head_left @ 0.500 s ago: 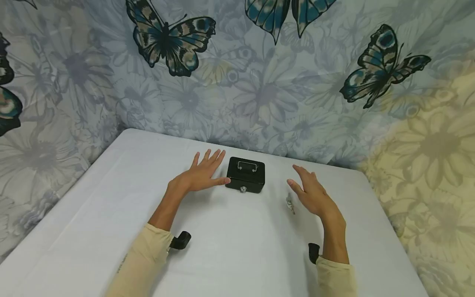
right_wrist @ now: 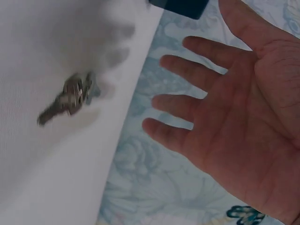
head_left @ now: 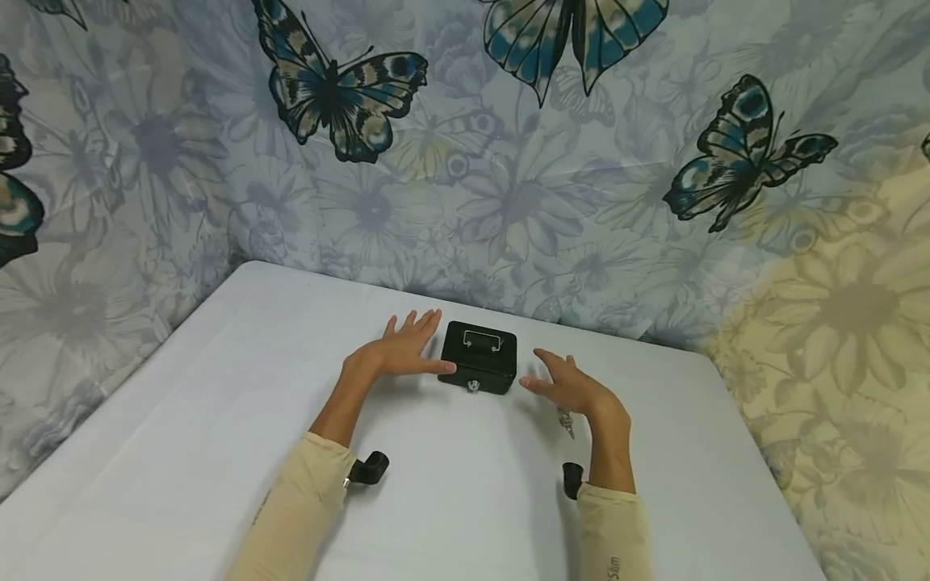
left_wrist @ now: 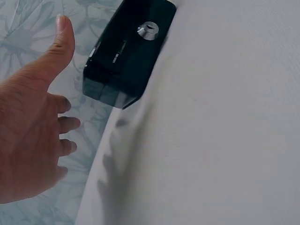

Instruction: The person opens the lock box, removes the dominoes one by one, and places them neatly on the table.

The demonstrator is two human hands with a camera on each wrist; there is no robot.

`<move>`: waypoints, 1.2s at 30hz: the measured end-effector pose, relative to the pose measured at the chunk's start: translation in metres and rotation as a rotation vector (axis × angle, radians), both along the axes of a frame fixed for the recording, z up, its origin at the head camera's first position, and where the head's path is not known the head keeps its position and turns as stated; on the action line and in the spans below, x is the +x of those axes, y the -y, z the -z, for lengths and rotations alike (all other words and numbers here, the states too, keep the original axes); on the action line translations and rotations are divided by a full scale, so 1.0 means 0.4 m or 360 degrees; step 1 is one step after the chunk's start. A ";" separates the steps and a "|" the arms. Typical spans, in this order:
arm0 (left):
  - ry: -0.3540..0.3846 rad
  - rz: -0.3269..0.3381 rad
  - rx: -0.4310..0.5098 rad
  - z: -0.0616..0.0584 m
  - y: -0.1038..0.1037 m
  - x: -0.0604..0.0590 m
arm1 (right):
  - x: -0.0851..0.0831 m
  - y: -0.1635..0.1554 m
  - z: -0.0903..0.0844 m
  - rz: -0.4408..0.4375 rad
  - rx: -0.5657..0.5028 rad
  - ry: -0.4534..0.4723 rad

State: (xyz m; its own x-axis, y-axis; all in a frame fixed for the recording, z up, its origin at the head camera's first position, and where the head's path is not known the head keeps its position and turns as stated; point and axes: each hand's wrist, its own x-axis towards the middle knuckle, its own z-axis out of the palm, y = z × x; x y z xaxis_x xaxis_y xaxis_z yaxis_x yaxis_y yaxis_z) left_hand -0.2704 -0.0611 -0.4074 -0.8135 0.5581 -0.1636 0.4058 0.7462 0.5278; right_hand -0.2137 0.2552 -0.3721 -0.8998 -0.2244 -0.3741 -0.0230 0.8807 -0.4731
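White table [head_left: 218,387] under butterfly wall: black cash box [head_left: 478,357] sits mid-table, near back edge. Left hand [head_left: 398,353], fingers spread, thumb touching box's left side; right hand [head_left: 570,386] open, just right of box, over keys [head_left: 565,420]. Risk: one-sided push slides box; sleeve could sweep keys off.

White table [head_left: 218,403] bears a black cash box [head_left: 479,356]; beside it, seemingly keys [head_left: 566,421].

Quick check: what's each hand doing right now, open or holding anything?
Left hand: open, thumb at the black cash box.
Right hand: open, holding nothing, above the keys.
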 end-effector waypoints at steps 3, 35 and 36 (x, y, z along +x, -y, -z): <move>0.0029 0.0011 -0.0027 0.017 -0.007 -0.009 | -0.017 0.015 0.009 0.0015 0.0037 0.0081; -0.0196 -0.0076 -0.0244 0.157 -0.090 -0.053 | -0.071 0.123 0.131 0.0249 0.0317 -0.0026; -0.0186 -0.0078 -0.0247 0.160 -0.091 -0.056 | -0.073 0.122 0.133 0.0249 0.0318 -0.0023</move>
State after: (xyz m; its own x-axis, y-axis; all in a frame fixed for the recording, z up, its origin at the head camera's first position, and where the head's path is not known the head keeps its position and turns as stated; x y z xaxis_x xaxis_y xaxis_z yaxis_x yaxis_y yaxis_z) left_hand -0.2926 -0.0246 -0.4715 -0.8575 0.4928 -0.1475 0.4188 0.8353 0.3562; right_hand -0.2427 0.2064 -0.4254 -0.9235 -0.0046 -0.3836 0.1157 0.9501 -0.2898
